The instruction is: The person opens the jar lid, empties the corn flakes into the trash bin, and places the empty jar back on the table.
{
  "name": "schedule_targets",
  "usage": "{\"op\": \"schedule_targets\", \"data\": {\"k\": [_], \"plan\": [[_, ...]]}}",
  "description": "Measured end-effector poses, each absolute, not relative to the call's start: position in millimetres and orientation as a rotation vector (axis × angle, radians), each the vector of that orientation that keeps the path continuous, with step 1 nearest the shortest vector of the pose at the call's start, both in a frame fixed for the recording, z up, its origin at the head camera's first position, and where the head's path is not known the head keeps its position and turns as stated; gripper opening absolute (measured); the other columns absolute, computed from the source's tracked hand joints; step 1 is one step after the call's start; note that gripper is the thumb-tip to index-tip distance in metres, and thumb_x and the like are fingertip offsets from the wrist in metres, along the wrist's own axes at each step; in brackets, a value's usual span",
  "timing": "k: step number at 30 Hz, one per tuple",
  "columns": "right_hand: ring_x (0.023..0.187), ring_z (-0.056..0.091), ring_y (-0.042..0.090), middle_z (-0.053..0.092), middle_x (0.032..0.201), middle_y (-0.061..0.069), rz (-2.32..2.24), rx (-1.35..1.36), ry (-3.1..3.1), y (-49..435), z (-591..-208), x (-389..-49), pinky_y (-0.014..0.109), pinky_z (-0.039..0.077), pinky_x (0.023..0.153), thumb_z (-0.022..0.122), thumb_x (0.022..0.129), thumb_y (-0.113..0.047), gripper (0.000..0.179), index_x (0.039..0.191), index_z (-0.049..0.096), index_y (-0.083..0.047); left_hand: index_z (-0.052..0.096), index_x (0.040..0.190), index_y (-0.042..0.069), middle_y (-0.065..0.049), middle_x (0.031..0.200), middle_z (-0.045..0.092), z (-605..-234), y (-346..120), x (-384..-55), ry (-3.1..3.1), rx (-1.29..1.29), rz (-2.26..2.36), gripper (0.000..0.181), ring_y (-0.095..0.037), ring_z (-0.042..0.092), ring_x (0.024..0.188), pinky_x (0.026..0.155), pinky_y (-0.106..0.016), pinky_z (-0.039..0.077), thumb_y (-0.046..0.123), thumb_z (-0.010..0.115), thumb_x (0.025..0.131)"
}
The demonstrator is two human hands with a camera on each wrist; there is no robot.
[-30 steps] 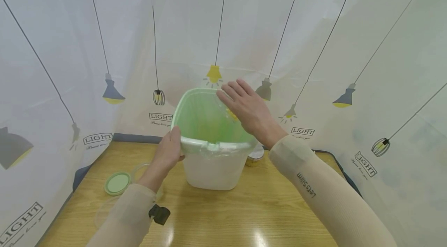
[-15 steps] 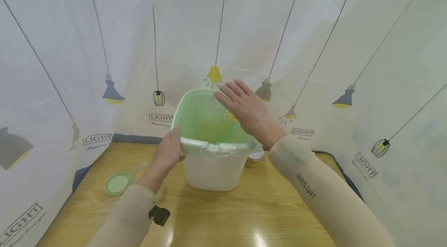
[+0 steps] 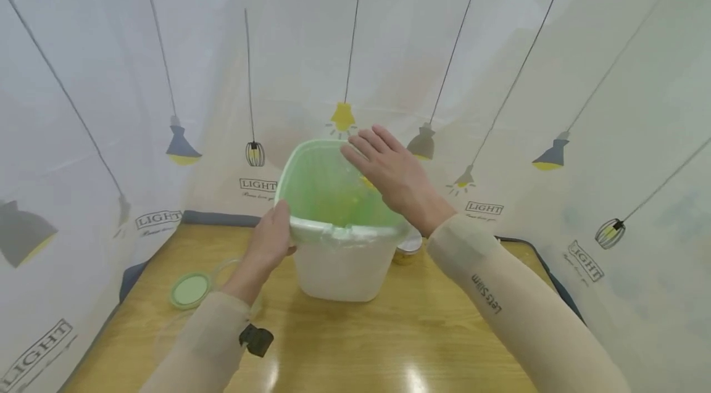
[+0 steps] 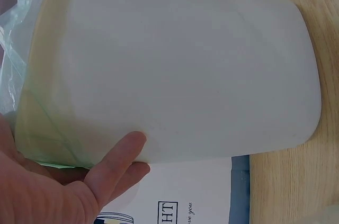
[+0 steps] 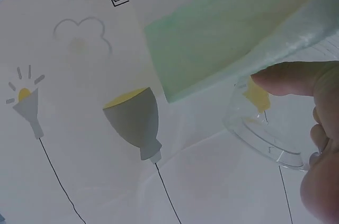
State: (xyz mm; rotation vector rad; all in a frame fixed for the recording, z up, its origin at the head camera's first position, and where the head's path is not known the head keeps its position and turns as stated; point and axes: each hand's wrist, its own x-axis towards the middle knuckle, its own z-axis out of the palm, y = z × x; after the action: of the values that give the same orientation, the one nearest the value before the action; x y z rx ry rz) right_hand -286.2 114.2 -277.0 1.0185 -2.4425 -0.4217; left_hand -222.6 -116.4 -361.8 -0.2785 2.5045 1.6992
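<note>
Left fingers (image 4: 117, 161) grip bin (image 3: 341, 273) | opens upward | long axis near-upright

Head view: from above and behind both sets of fingers, facing forward and down; farthest off, widest. Left wrist view: close behind the left fingers (image 4: 121, 168), sideways, facing the bin (image 4: 175, 65) past them. Right wrist view: close to the right fingers (image 3: 357, 160), upside down, facing the printed curtain (image 5: 79, 181) beyond. Bin, beside both hands' fingers, shared by all three.
</note>
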Motion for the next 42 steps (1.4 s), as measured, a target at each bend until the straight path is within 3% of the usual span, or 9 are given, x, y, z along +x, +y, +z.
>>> {"op": "schedule_targets", "data": {"k": [13,21,28,42], "plan": [[0.145,0.03,0.026,0.038,0.155,0.008,-0.529,1.019,-2.397,107.3,-276.5,-285.0,0.038,0.008,0.127,0.065,0.084,0.005,0.074,0.149,0.036,-0.015,0.051,0.121,0.007,-0.016,0.117,0.056,-362.0,-115.5,-224.2,2.513,-0.266,1.69,0.066,-0.029,0.056,0.109,0.089,-0.04,0.057,0.054,0.009,0.099],[0.145,0.03,0.026,0.039,0.154,0.008,-0.501,1.024,-2.424,109.6,-275.1,-286.9,0.039,0.009,0.127,0.063,0.085,0.007,0.073,0.149,0.036,-0.015,0.051,0.111,0.009,-0.013,0.104,0.055,-360.9,-115.2,-225.0,2.527,-0.273,1.678,0.062,-0.025,0.056,0.097,0.082,-0.034,0.056,0.052,0.009,0.099],[0.148,0.026,0.026,0.034,0.157,0.008,-0.584,1.002,-2.418,108.1,-273.2,-284.5,0.038,0.004,0.127,0.064,0.083,0.008,0.079,0.151,0.032,-0.015,0.051,0.114,0.008,-0.015,0.11,0.056,-359.9,-114.1,-225.2,2.518,-0.287,1.674,0.063,-0.027,0.056,0.101,0.084,-0.035,0.056,0.052,0.009,0.099],[0.148,0.027,0.026,0.036,0.156,0.007,-0.61,1.013,-2.402,105.4,-274.9,-284.0,0.038,0.006,0.127,0.068,0.082,0.005,0.08,0.151,0.034,-0.015,0.051,0.121,0.008,-0.016,0.122,0.055,-360.8,-112.6,-225.8,2.507,-0.288,1.689,0.065,-0.031,0.054,0.113,0.091,-0.041,0.056,0.053,0.01,0.099]]}}
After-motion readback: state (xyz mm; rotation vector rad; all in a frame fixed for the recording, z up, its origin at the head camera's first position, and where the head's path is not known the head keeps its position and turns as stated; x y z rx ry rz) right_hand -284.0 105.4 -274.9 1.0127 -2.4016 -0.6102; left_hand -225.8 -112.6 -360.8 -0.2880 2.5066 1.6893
